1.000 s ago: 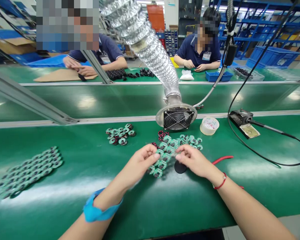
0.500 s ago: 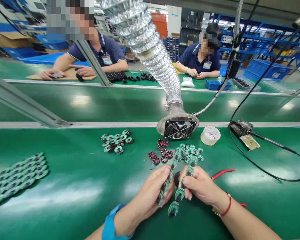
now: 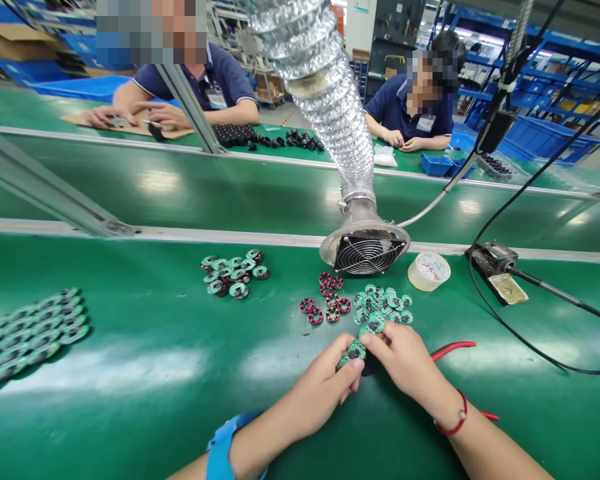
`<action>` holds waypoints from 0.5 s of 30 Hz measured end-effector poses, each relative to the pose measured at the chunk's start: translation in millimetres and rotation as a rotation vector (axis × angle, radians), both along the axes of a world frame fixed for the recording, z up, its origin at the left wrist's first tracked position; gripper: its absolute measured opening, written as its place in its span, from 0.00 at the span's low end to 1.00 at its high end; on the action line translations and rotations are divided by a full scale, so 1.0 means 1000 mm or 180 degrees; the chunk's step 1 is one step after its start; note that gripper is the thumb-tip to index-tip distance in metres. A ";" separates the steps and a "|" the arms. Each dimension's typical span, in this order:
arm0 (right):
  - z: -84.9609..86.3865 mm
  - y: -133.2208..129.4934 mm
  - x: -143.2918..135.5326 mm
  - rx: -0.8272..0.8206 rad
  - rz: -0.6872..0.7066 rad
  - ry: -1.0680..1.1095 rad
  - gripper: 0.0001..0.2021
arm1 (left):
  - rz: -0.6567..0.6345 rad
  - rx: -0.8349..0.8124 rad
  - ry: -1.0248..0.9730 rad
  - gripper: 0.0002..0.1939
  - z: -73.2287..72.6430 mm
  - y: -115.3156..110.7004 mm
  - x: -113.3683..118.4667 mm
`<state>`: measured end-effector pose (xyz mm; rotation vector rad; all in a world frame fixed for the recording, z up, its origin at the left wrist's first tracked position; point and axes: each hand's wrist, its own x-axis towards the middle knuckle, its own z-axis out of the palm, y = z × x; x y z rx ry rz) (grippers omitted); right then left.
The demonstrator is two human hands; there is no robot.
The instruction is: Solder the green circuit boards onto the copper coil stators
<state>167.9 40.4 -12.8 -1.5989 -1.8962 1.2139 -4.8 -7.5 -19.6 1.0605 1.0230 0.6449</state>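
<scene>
My left hand (image 3: 325,383) is closed on a green circuit board piece (image 3: 355,351) with a dark centre. Just above it and to the right, my right hand (image 3: 403,353) grips another green board piece (image 3: 374,324) between thumb and fingers. The two held pieces are close together; whether they are joined cannot be made out. Beyond my hands lies a pile of loose round green boards (image 3: 393,303). Red and black ring coils (image 3: 333,301) sit to the left of that pile. A dark round object (image 3: 373,365) is partly hidden beneath my hands.
Green-topped coils (image 3: 237,273) lie back left, rows of joined boards (image 3: 35,333) far left. A fume fan (image 3: 367,253) hangs behind the pile. Also there: a round tub (image 3: 429,271), soldering iron stand (image 3: 495,267), red-handled tool (image 3: 453,348). Two people work across the bench.
The two long board strips, earlier apart in my hands, no longer show as such; short pieces now show at my fingertips, held closer together. The camera view has shifted slightly.
</scene>
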 end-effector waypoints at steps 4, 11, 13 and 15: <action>0.002 0.011 0.015 -0.0407 0.0146 0.1080 0.25 | -0.0309 -0.0311 -0.0317 0.22 0.003 0.004 -0.003; 0.004 -0.001 0.009 -0.1373 0.0620 0.2212 0.26 | -0.0714 -0.0515 -0.1090 0.29 0.006 0.003 -0.011; 0.006 -0.005 0.003 -0.1539 0.0621 0.2554 0.27 | -0.0717 -0.0480 -0.1254 0.29 0.005 0.003 -0.012; 0.008 -0.006 0.000 -0.1605 0.0493 0.2905 0.27 | -0.0626 -0.0424 -0.1323 0.28 0.004 0.004 -0.014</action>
